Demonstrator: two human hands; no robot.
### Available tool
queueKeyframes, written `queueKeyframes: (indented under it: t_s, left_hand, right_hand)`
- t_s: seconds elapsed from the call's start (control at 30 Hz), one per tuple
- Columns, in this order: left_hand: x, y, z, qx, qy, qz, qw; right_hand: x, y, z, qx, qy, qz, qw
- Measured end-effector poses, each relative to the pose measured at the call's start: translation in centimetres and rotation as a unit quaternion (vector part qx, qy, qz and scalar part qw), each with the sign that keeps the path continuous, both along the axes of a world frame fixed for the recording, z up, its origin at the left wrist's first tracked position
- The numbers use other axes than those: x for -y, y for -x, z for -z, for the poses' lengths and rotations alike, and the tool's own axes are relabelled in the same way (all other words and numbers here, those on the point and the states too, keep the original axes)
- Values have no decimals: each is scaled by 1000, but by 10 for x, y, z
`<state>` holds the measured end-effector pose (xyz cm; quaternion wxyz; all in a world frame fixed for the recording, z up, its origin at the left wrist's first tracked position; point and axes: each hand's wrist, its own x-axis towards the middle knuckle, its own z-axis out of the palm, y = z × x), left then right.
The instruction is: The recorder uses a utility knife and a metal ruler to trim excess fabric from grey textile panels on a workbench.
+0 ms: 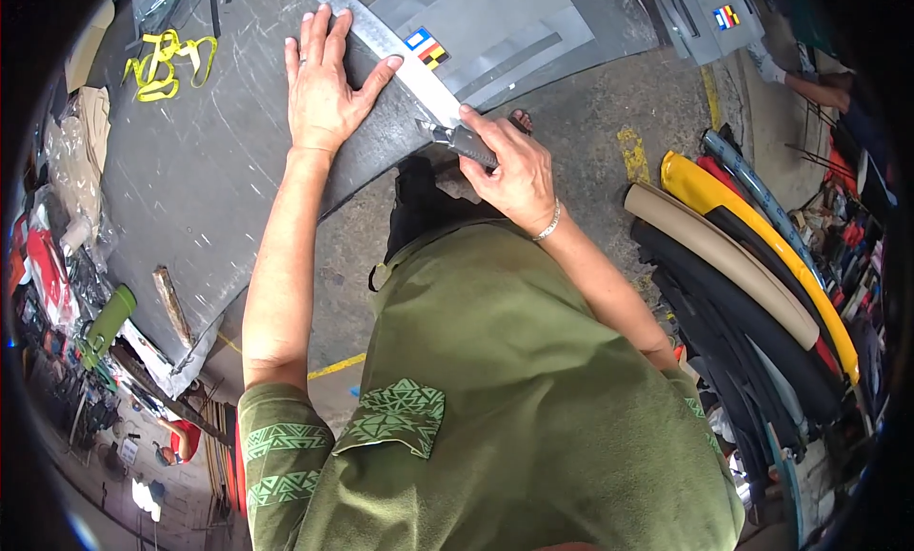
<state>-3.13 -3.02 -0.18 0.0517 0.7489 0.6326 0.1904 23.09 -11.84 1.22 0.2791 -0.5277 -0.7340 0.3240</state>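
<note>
My left hand (322,89) lies flat on the dark table (209,160), fingers stretched out, with its fingertips and thumb at the edge of a long metal ruler (433,91). In my right hand (519,175) is a black utility knife (464,141), its tip pointing left near the ruler's close end at the table edge. The right index finger rests by that end of the ruler. Under and beyond the ruler spreads a grey sheet (505,37) of material. A small coloured flag patch (425,48) sits on the sheet beside the ruler.
A tangled yellow tape (169,63) lies at the table's far left. Rolls of material, including a yellow roll (762,246) and a beige roll (719,265), stand on the right. Another person's gloved hand (769,67) shows at the far right, near another grey piece (709,37).
</note>
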Motion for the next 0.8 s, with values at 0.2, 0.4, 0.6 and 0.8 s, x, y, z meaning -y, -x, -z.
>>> queueKeyframes:
  t_s: [0.2,0.4,0.6,0.8]
  left_hand:
    - [0,0,0,-12,0,-1,1000]
    - [0,0,-1,-16,3,-1,1000]
    - [0,0,0,-13,4,-2,1000]
    - [0,1,0,-18,3,-1,1000]
  right_hand:
    - [1,0,3,5,-5,-1,1000]
    - [1,-1,4,9,-6,-3,1000]
    - [1,-1,5,15,-3,-5,1000]
    - [0,-1,3,11,5,-4,1000]
